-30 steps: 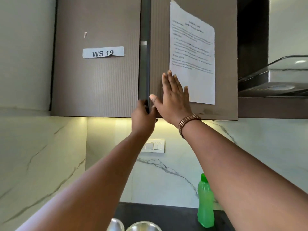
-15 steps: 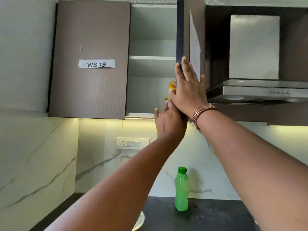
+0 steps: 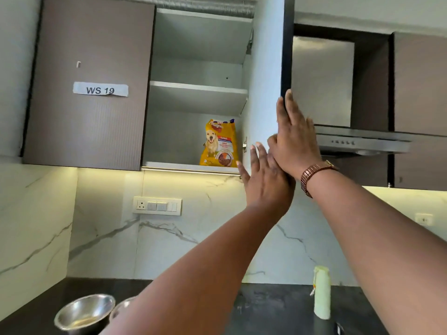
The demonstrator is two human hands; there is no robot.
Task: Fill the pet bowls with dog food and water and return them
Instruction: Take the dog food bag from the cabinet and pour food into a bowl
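A yellow dog food bag (image 3: pixel 219 143) with a dog's picture stands upright on the bottom shelf of the open wall cabinet, at its right side. The cabinet's right door (image 3: pixel 268 76) is swung wide. My right hand (image 3: pixel 294 139) lies flat against that door's outer edge, fingers straight. My left hand (image 3: pixel 263 180) is raised just below and right of the bag, fingers apart, holding nothing. Two steel bowls sit on the dark counter at bottom left: one (image 3: pixel 83 313) is in full view, the other (image 3: pixel 121 308) is mostly hidden by my left arm.
The left cabinet door (image 3: pixel 89 88), labelled WS 19, is closed. A chimney hood (image 3: pixel 362 141) projects on the right of the open door. A pale cylindrical bottle (image 3: pixel 322 292) stands on the counter at right. A switch plate (image 3: pixel 157 206) is on the marble wall.
The right cabinet door has swung from closed to fully open, and the dog food bag now shows. My left hand has left the door edge and opened. The view has shifted right.
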